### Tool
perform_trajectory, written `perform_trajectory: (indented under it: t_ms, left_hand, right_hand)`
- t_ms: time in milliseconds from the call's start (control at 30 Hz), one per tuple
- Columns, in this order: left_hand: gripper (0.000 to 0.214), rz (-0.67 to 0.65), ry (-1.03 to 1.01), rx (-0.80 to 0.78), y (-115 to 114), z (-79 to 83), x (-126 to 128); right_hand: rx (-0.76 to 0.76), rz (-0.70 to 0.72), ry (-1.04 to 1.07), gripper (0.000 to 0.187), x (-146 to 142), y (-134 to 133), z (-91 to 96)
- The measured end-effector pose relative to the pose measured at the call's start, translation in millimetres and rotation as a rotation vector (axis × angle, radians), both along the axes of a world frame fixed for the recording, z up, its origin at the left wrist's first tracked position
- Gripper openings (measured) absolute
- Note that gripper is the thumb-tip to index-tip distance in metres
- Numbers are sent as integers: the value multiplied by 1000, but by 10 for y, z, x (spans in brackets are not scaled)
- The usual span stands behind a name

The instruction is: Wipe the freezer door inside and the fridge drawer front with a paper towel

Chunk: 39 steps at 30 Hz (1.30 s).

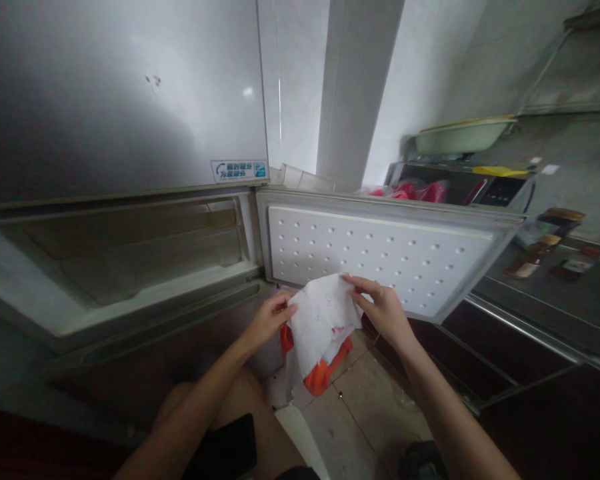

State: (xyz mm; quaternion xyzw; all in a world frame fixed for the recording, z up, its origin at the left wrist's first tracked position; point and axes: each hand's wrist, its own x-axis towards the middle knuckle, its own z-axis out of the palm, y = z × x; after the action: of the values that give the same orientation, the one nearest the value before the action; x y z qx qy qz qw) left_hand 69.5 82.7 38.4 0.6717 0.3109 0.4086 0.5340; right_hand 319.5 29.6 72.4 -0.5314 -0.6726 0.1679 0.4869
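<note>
Both hands hold a white cloth or paper sheet [319,320] with faint printed marks, spread between them in front of an open fridge compartment. My left hand [269,319] pinches its left edge. My right hand [383,309] grips its upper right corner with fingers curled. The sheet hangs down over an orange object [325,373] on the tiled floor. Just behind the hands stands the open lower door [380,250], its white inner panel dotted with small bumps.
The closed grey upper fridge door [120,93] fills the upper left. The open compartment holds a clear drawer [130,257]. At right a counter [555,280] carries jars, a basin [460,133] and red bags [420,191]. A dark item [225,447] lies on my lap.
</note>
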Motion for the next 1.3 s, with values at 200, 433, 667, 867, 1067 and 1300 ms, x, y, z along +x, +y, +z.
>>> perform_trajectory:
  t_ms: [200,433,667,867,1067,1300]
  left_hand:
    - [43,-9,51,25,171,203,-63]
    - [39,-66,20,37,208,427,109]
    - [34,-46,-20,57,165,498,87]
    - [31,32,31,74,214,506,14]
    - [31,11,168,82,227,539,-107]
    - [27,-34,260,128,210,552,-220]
  right_hand:
    - [190,-135,-253,31,-175,38,-131]
    - [7,60,-236,55,-646,0,-39]
    - [-115,108,-236,30,-715,133,87]
    - [-138,308,-93,32,-622,319,164]
    - [-121,349,9,36,-489,544,215]
    - [-355,637,58,33,-529,537,104]
